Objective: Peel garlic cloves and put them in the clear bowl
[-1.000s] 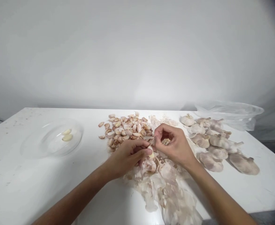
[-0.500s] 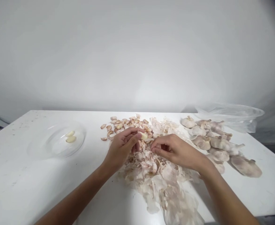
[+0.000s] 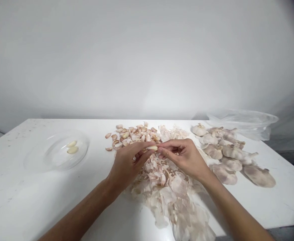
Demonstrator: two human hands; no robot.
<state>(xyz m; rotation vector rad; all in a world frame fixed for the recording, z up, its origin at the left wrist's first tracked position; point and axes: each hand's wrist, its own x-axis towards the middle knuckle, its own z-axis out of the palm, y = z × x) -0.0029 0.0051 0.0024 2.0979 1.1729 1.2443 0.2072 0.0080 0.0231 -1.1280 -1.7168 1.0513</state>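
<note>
Between both hands is a pale garlic clove (image 3: 152,147), held just above a heap of papery garlic skins (image 3: 178,190). My left hand (image 3: 129,159) pinches it from the left with thumb and fingers. From the right, my right hand (image 3: 180,154) has its thumb and fingertips closed on the clove's other end. Behind my left hand lie many unpeeled garlic cloves (image 3: 135,136) in a loose pile. At the left, a clear glass plate (image 3: 54,157) holds two peeled cloves (image 3: 72,150).
Several whole garlic bulbs (image 3: 233,152) are grouped on the right of the white table (image 3: 106,214). A clear plastic bag (image 3: 244,124) lies behind them at the back right. A plain wall (image 3: 147,60) rises behind the table.
My right hand has moved left and up to meet the clove in my left hand, and its fingertips now pinch the clove's end. The view has shifted slightly.
</note>
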